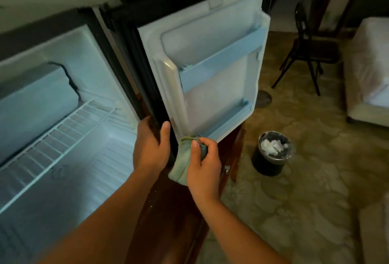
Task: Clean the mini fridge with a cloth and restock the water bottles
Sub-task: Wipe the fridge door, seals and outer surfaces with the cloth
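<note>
Head view: left hand (pixel 150 148) is gripping the door (pixel 210 38), right hand (pixel 203 164) pinching the cloth (pixel 181 169), wiping its bottom corner; shelves (pixel 221 57) likely next.

The mini fridge (pixel 94 179) stands open, with free room above and below its wire shelf (pixel 63 133); the freezer box (pixel 35 103) fills the upper left. The swung-out door (pixel 210 99) walls off the right side, and beyond it a bin (pixel 265 162) and a chair (pixel 311 49) stand on the floor

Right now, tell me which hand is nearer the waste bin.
Right. The right hand, gripping the cloth, is left of the waste bin; the left hand grips the door edge farther left.
</note>
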Tool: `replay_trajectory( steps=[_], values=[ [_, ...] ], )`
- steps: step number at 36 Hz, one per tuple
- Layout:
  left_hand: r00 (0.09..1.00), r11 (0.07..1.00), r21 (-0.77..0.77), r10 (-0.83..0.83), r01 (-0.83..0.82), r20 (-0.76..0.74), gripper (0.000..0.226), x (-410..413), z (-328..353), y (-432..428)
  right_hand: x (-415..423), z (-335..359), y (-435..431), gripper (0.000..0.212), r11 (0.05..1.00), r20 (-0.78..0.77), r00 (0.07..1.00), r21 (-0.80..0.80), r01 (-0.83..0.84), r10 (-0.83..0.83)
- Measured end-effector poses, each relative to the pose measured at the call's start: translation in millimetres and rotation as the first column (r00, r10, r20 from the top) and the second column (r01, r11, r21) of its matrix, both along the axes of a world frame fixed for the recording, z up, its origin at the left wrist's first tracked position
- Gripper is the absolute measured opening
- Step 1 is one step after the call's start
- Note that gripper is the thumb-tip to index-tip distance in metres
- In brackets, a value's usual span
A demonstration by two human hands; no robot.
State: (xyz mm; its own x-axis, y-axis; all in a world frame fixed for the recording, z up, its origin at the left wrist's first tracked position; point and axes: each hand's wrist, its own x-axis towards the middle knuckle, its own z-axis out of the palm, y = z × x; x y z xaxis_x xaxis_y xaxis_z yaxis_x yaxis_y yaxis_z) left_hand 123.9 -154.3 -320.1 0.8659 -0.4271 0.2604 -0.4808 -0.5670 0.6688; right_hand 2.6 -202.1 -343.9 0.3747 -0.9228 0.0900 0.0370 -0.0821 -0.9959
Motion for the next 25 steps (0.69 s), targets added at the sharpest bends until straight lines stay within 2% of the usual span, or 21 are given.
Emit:
replay_trajectory(
  steps=[3,7,10,13,16,17,20,24,25],
  values=[
    [0.976,0.992,-0.123,0.008,0.02,0.219,0.054,-20.4,30.3,-0.3,-11.0,25.2,-6.2,0.011,0.999,-0.01,1.0,-0.034,0.006,-0.006],
    [0.886,0.986,-0.151,0.009,0.069,0.464,0.044,-43.4,72.1,-16.3,-20.5,54.0,-21.7,0.01,0.998,0.019,0.999,-0.042,0.041,-0.04],
    [0.822,0.986,-0.083,-0.071,0.142,0.565,0.045,-57.0,99.0,-30.5,-27.5,70.4,-32.0,0.009,0.998,0.049,0.998,-0.041,0.049,-0.047],
    [0.79,0.983,0.062,-0.177,0.175,0.587,0.049,-68.5,125.2,-48.7,-37.7,85.2,-44.6,0.01,0.999,0.067,0.997,-0.026,0.035,-0.033],
    [0.781,0.939,0.267,-0.33,0.215,0.53,0.058,-80.2,142.9,-71.3,-49.4,100.0,-57.7,0.001,0.998,0.087,0.995,-0.033,0.047,-0.044],
    [0.788,0.923,0.321,-0.356,0.212,0.503,0.061,-83.2,146.3,-79.0,-53.5,103.5,-62.7,0.007,0.997,0.089,0.994,-0.044,0.062,-0.058],
    [0.839,0.9,0.401,-0.346,0.17,0.42,0.065,-87.8,148.8,-97.9,-65.3,112.9,-76.0,0.013,0.998,0.089,0.995,-0.04,0.052,-0.048],
    [0.897,0.906,0.41,-0.264,0.105,0.354,0.066,-90.7,152.3,-117.9,-78.5,115.6,-97.3,0.001,0.999,0.068,0.998,-0.039,0.011,-0.008],
    [0.914,0.912,0.4,-0.235,0.09,0.33,0.066,-91.7,154.2,-122.2,-81.3,115.4,-102.8,0.004,0.999,0.068,0.998,-0.04,0.003,0.0]
  ],
)
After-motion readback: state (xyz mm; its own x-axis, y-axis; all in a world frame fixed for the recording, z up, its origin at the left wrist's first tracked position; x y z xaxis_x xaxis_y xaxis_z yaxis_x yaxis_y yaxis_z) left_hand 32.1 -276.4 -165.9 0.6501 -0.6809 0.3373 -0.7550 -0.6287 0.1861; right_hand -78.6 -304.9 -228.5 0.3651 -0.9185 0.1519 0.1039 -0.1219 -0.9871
